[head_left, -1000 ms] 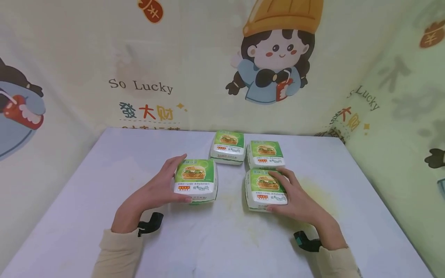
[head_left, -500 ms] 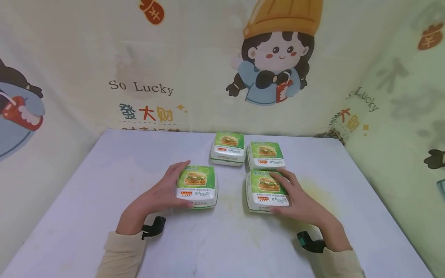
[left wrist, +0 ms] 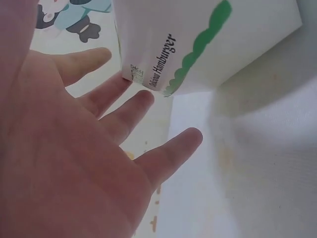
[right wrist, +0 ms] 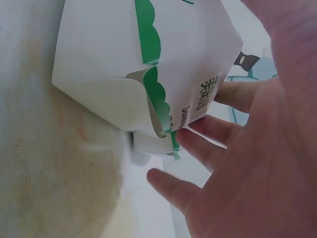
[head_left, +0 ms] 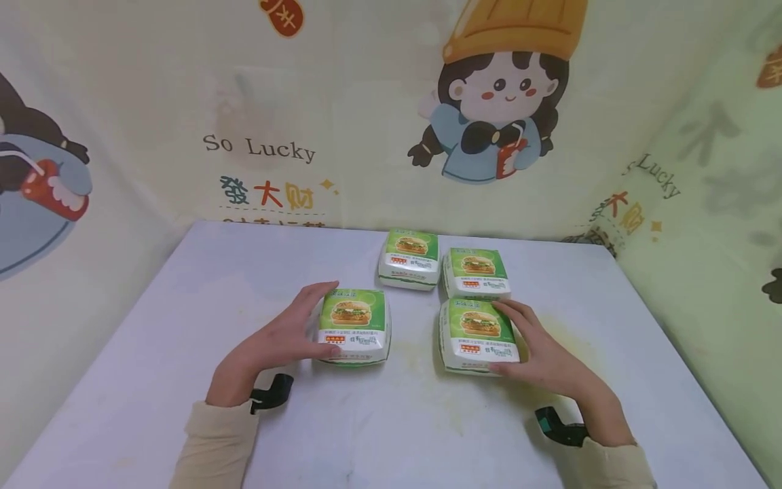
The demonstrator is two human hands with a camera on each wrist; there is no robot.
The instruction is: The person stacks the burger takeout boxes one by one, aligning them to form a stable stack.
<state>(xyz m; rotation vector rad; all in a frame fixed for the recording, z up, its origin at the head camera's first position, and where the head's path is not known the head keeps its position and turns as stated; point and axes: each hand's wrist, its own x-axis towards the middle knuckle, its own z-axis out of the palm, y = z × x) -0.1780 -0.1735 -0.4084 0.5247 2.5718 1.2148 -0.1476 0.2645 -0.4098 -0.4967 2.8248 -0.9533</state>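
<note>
A green and white hamburger box [head_left: 352,326] is at the left front. My left hand [head_left: 292,334] spans its left side, thumb at the front edge and fingers toward the back, pinching it. The left wrist view shows fingertips along the side wall of this box [left wrist: 163,44], other fingers spread. My right hand [head_left: 546,356] grips a matching hamburger box [head_left: 478,336] from the right, again between thumb and fingers. Seen from the right wrist, this box [right wrist: 104,44] has a loose side flap, and the fingers lie against its printed wall.
Two more hamburger boxes stand behind: one [head_left: 411,259] at the back middle and one [head_left: 478,273] directly behind the right-hand box. The white table [head_left: 391,435] ends at a cartoon-printed cloth [head_left: 360,136] at the back and sides.
My left hand and its box have come down and toward me, lower than the box stood a second ago. The right hand stays on its box. The head view has shifted slightly.
</note>
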